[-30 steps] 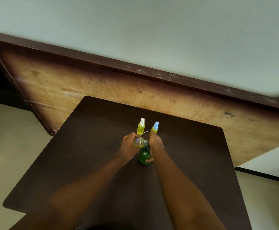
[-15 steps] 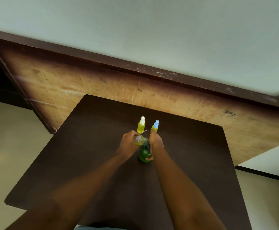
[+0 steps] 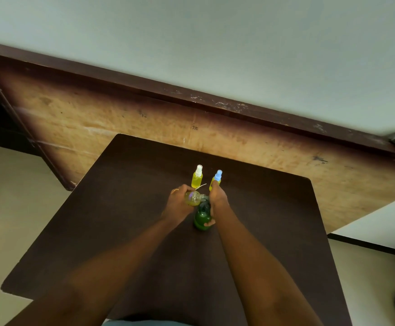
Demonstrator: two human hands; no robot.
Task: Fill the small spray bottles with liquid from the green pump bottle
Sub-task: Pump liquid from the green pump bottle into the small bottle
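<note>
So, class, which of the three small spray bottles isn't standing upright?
The spray bottle the left hand grips, tipped sideways at the green pump bottle; the white-capped bottle and the blue-capped bottle stand upright behind it.

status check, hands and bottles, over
Left hand grips small uncapped bottle, tipped to the pump spout. Right hand grips green pump bottle, upright on table. White-capped bottle and blue-capped bottle stand just behind.

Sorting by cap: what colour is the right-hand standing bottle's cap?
Light blue cap on small yellow spray bottle; head view.
</note>
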